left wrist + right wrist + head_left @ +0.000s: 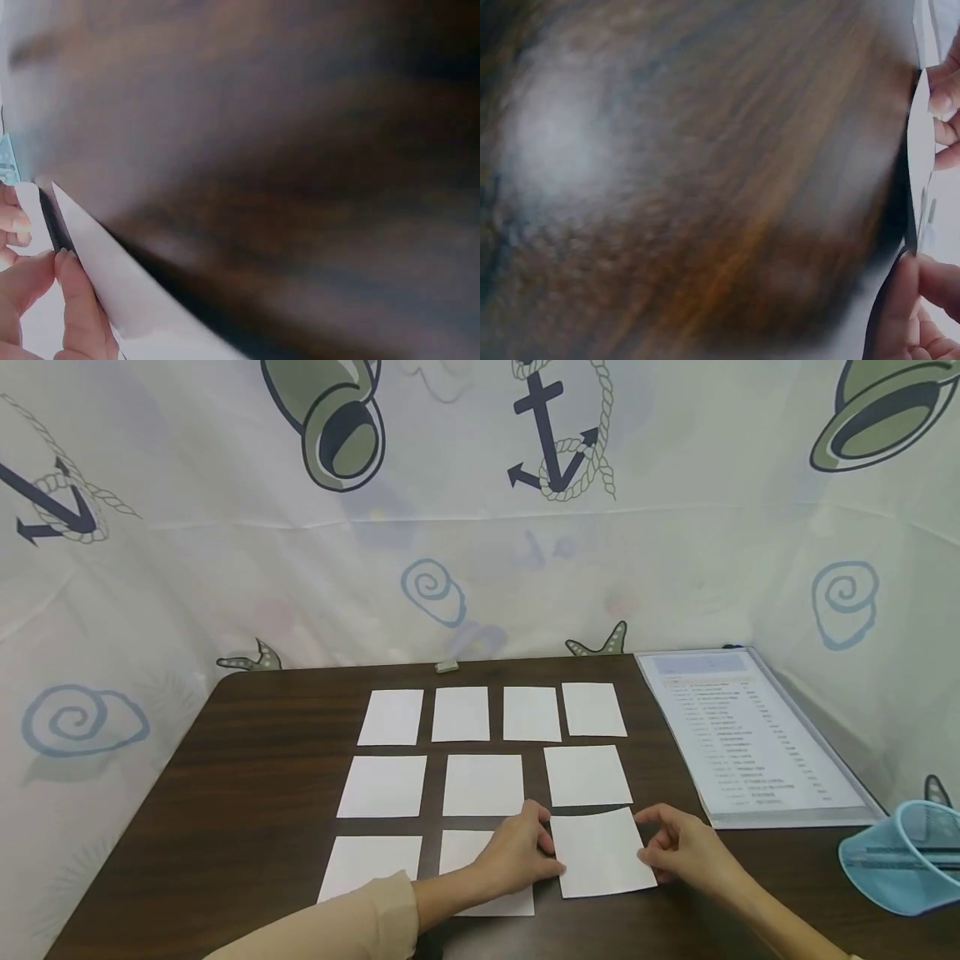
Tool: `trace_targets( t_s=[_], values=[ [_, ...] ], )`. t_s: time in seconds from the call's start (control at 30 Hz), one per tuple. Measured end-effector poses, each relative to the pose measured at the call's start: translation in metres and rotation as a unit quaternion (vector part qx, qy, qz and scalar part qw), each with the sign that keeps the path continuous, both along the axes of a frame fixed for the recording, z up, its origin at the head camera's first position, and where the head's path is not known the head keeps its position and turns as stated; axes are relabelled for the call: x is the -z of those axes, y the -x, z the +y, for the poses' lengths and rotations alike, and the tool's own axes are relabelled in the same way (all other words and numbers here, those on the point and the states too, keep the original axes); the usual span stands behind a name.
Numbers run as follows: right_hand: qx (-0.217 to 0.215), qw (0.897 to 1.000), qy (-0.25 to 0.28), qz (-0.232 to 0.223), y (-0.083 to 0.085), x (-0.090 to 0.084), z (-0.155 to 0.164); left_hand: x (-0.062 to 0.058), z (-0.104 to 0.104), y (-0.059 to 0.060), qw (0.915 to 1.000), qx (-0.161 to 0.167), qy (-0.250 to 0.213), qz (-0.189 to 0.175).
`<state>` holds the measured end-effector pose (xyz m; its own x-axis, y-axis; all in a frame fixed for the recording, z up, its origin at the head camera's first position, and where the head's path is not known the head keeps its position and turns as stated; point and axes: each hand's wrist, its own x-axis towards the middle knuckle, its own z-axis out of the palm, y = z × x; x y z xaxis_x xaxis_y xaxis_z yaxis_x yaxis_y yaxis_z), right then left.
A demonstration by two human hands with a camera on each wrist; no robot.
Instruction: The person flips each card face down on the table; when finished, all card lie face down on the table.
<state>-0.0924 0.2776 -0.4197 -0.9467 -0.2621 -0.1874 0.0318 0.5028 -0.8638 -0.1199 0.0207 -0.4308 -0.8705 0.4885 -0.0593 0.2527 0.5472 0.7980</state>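
Held card: blank white paper card [602, 852], front-right of the dark wood-grain table [247, 752], its far edge bowed upward.
Left hand [521, 852]: pinches the card's 9 o'clock edge; fingers [75, 300] curl around it.
Right hand [682, 847]: pinches the 3 o'clock edge.
Handling: likely light, thin, flexible, creases easily; best taken by opposite edges.
Surround: other white cards [480, 714] in rows from 9 to 12 o'clock.
Farther out: laminated printed sheet [742, 735] at 2 o'clock; light-blue plastic basket [900, 860] at 3 o'clock.
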Motion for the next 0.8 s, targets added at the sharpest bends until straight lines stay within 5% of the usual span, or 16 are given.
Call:
trace_targets(
  t_s=[0.27,0.8],
  values=[
    [0.000,0.995,-0.101,0.023,-0.0006,0.0031,-0.0034,-0.0030,0.0030,0.0039,0.9988,0.026,0.041,0.002],
    [-0.054,0.991,-0.116,0.027,0.0000,-0.0014,-0.0018,-0.0042,0.0044,0.0061,0.9975,0.046,0.051,-0.015]
  ],
)
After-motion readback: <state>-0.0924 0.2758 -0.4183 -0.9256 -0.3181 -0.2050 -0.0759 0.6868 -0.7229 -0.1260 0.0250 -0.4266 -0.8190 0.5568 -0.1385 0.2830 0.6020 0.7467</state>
